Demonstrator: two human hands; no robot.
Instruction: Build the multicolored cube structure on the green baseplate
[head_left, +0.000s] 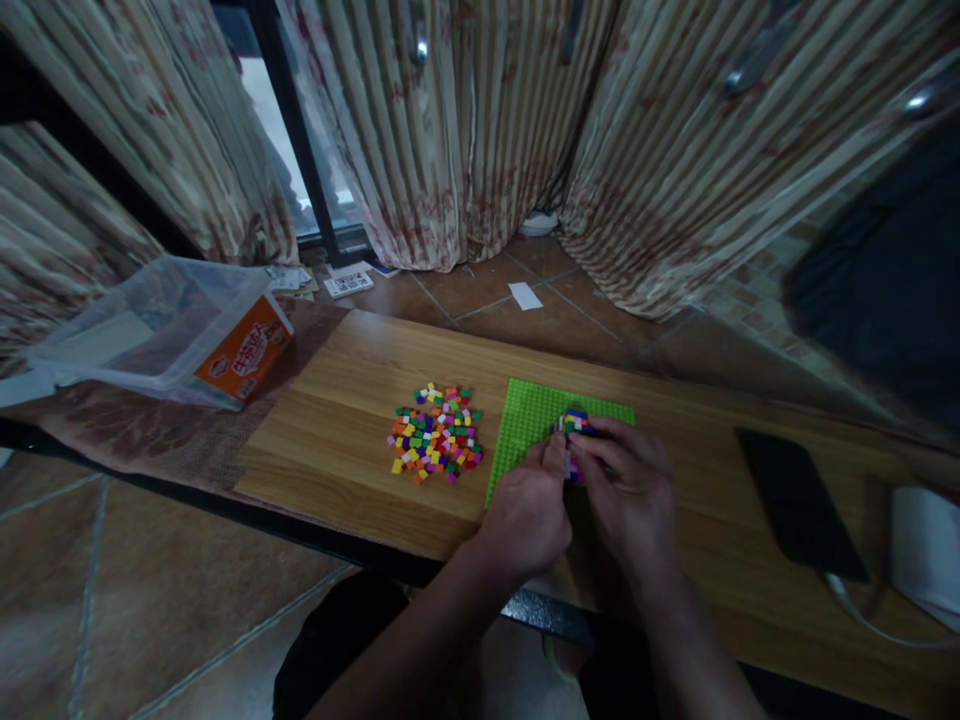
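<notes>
A green studded baseplate point(529, 415) lies on a wooden board point(345, 430). On the plate stands a small build of multicoloured bricks point(575, 424). My left hand point(529, 510) and my right hand point(626, 490) are both over the plate's near part, fingers curled and pinched against the build. The lower part of the build is hidden by my fingers. A heap of small loose bricks point(436, 433) in many colours lies on the board just left of the plate.
A clear plastic tub point(161, 325) with an orange label lies on its side at the left. A dark phone point(799, 505) with a cable and a white object point(926, 550) sit at the right. Striped curtains hang behind, above a tiled floor.
</notes>
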